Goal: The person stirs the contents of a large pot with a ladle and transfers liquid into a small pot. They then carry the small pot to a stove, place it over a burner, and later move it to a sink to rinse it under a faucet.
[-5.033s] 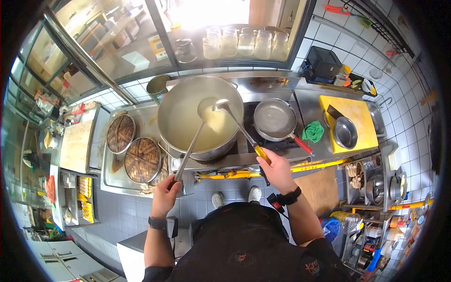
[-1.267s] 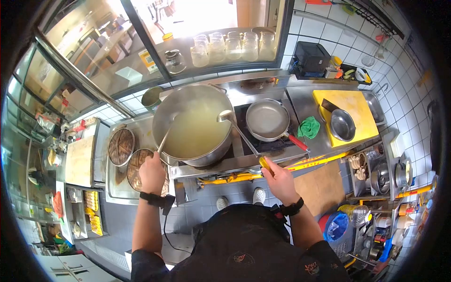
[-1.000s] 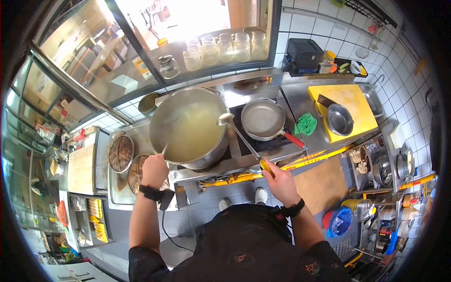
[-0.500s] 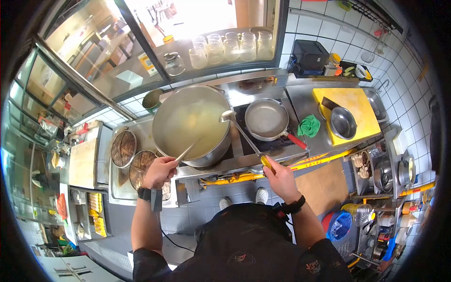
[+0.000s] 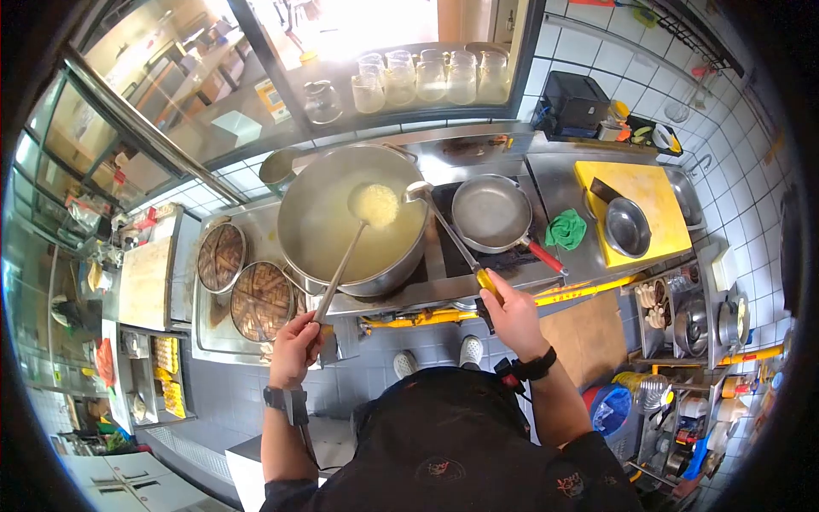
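In the head view, my left hand point(image 5: 296, 348) is closed around the long handle of a strainer point(image 5: 346, 260). Its round head is over the big steel pot point(image 5: 394, 280) and holds a pale yellow, grainy-looking mass point(image 5: 378, 206) that I cannot identify. Cloudy yellowish liquid surrounds it in the pot. My right hand point(image 5: 516, 317) grips the yellow handle of a ladle point(image 5: 450, 229). The ladle's small bowl is at the pot's right rim, and its shaft passes left of a frying pan point(image 5: 490, 212) with a red handle.
A green cloth point(image 5: 566, 229) lies right of the pan. Further right, a steel bowl point(image 5: 627, 228) and a dark-handled knife rest on a yellow cutting board point(image 5: 668, 205). Two round woven-topped containers point(image 5: 263, 300) stand left of the pot. Glass jars point(image 5: 431, 78) line the window ledge.
The strainer's head has come up through the liquid, now showing the yellow mass in it. My left hand has moved lower and slightly right. The ladle stays at the pot's rim.
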Available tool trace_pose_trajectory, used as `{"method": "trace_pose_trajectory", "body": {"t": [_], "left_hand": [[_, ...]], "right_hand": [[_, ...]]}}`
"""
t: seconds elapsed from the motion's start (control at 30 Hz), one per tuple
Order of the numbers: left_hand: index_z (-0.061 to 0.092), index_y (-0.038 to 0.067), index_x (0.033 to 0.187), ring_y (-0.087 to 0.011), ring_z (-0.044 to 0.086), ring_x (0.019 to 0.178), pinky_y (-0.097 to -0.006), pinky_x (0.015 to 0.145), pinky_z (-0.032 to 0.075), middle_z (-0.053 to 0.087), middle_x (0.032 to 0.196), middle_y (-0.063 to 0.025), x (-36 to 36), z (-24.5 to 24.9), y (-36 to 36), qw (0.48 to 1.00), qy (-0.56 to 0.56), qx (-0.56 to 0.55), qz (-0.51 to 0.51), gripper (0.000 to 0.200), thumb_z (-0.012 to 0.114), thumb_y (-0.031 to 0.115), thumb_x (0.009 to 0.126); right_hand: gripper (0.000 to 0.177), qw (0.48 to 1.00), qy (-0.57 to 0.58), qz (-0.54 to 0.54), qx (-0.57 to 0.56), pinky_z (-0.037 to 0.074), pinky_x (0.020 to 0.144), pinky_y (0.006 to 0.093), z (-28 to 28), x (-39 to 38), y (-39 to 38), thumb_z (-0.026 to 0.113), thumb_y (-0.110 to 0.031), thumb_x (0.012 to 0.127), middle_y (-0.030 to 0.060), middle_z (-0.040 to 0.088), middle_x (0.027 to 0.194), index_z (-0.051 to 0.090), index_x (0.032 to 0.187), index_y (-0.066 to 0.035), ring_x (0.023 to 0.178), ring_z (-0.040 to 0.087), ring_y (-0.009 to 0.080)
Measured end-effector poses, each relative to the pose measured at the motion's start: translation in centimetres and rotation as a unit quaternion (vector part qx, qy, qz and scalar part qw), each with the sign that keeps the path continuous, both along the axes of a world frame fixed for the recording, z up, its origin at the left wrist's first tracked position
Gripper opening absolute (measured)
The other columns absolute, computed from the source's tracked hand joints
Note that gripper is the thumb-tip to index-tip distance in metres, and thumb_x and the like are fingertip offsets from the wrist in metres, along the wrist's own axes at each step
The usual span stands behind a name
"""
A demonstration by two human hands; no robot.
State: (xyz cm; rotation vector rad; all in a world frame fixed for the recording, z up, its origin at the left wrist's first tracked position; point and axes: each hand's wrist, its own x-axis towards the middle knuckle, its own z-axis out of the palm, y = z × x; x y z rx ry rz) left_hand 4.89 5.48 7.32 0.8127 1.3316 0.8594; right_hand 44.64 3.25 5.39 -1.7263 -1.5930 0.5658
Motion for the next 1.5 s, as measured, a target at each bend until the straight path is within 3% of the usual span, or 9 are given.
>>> {"method": "trace_pose_trajectory", "body": {"t": [0.3,0.6,0.67,0.7,0.77,0.97,1.13,1.37,1.5], "left_hand": [[0.058,0.000,0.130,-0.0025,0.044,0.047,-0.0187,0.041,0.030,0.061,0.075,-0.0006,-1.7,-1.6,-3.2,0.995,0.088,0.044,0.022,0.039,0.060,0.009,0.092],[0.060,0.003,0.129,-0.0088,0.057,0.066,-0.0244,0.056,0.047,0.066,0.086,-0.0031,-3.5,-4.8,-5.1,0.976,0.190,0.110,0.000,0.040,0.067,0.005,0.089],[0.060,0.005,0.127,-0.0200,0.065,0.075,-0.0327,0.060,0.052,0.068,0.096,-0.0081,-3.7,-5.7,-5.3,0.868,0.379,0.318,-0.029,0.043,0.067,0.001,0.085],[0.060,0.005,0.127,-0.0200,0.065,0.075,-0.0327,0.060,0.052,0.068,0.096,-0.0081,-3.6,-5.6,-5.3,0.868,0.379,0.318,-0.029,0.043,0.067,0.001,0.085],[0.060,0.007,0.126,-0.0319,0.066,0.083,-0.0412,0.064,0.054,0.065,0.103,-0.0121,-3.1,-5.3,-5.4,0.758,0.549,0.349,-0.040,0.047,0.064,-0.002,0.081],[0.059,0.009,0.127,-0.0343,0.065,0.082,-0.0441,0.064,0.054,0.062,0.101,-0.0110,-2.1,-6.0,-5.9,0.699,0.651,0.296,-0.021,0.052,0.062,-0.001,0.077],[0.058,0.009,0.127,-0.0346,0.065,0.081,-0.0449,0.063,0.053,0.061,0.100,-0.0110,-2.0,-6.6,-5.9,0.696,0.659,0.286,-0.010,0.053,0.064,-0.001,0.076],[0.059,0.008,0.123,-0.0378,0.062,0.081,-0.0467,0.065,0.051,0.059,0.094,-0.0136,-1.4,-6.9,-6.1,0.735,0.613,0.290,0.010,0.046,0.064,-0.001,0.078],[0.060,0.007,0.122,-0.0384,0.062,0.085,-0.0463,0.069,0.051,0.059,0.096,-0.0153,-1.7,-7.8,-6.0,0.752,0.588,0.297,0.013,0.044,0.063,-0.002,0.079]], "right_hand": [[0.044,1.000,0.007,0.023,-0.006,0.052,0.079,0.0461,1.1,-1.8,1.8,0.060,-0.029,0.094,0.0245,0.068,0.102,0.059,0.130,-0.003,0.091,0.066,0.0405],[0.043,0.999,0.032,0.031,0.018,0.053,0.082,0.0418,1.3,-2.5,2.8,0.062,-0.026,0.094,0.0245,0.067,0.110,0.059,0.130,-0.002,0.098,0.067,0.0384],[0.043,0.999,0.040,0.029,0.017,0.053,0.082,0.0411,1.4,-2.6,3.0,0.062,-0.025,0.093,0.0245,0.067,0.110,0.059,0.130,-0.001,0.097,0.067,0.0382],[0.043,0.998,0.045,0.029,0.017,0.053,0.082,0.0407,1.4,-2.5,3.0,0.062,-0.025,0.093,0.0244,0.067,0.110,0.059,0.129,-0.001,0.097,0.067,0.0380],[0.043,0.998,0.050,0.029,0.017,0.053,0.082,0.0403,1.5,-2.5,3.1,0.062,-0.025,0.094,0.0244,0.068,0.110,0.060,0.129,-0.001,0.097,0.067,0.0378],[0.041,0.998,0.033,0.053,0.026,0.053,0.078,0.0400,1.2,-3.0,3.2,0.062,-0.024,0.094,0.0240,0.069,0.104,0.060,0.129,-0.002,0.091,0.068,0.0364],[0.040,0.997,0.003,0.068,0.025,0.050,0.069,0.0431,1.0,-3.6,3.3,0.063,-0.027,0.094,0.0210,0.068,0.087,0.062,0.128,-0.005,0.079,0.066,0.0359],[0.041,0.998,-0.030,0.049,0.032,0.051,0.069,0.0440,-2.6,-0.4,1.7,0.064,-0.028,0.092,0.0221,0.069,0.090,0.063,0.127,-0.006,0.078,0.067,0.0360],[0.038,1.000,-0.007,0.016,0.000,0.051,0.068,0.0439,1.1,-2.4,2.4,0.064,-0.025,0.093,0.0225,0.068,0.090,0.063,0.126,-0.005,0.079,0.067,0.0357]]}}
